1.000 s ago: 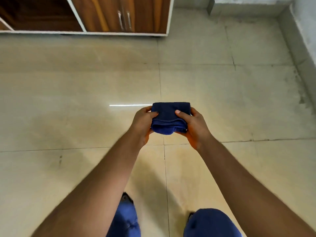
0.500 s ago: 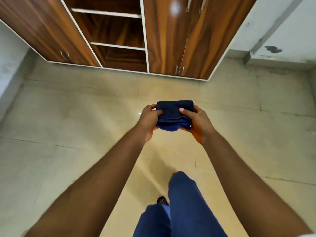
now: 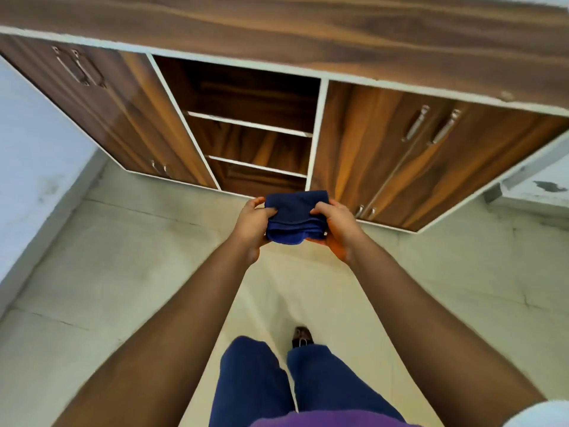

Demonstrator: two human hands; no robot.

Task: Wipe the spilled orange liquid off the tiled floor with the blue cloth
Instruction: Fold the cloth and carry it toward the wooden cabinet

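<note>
Folded blue cloth (image 3: pixel 295 215) is being held up in the air in front of the person, above the tiled floor (image 3: pixel 129 266). Left hand (image 3: pixel 253 224) and right hand (image 3: pixel 337 228) are each gripping one end, thumbs on top. Wooden cabinet (image 3: pixel 385 155) is standing ahead with open centre shelves (image 3: pixel 251 143); pale wall (image 3: pixel 34 140) is running along the left.

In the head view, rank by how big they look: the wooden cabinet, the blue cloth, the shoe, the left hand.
1. wooden cabinet
2. blue cloth and left hand: look alike, so unranked
3. shoe, though trousers partly hide it
</note>
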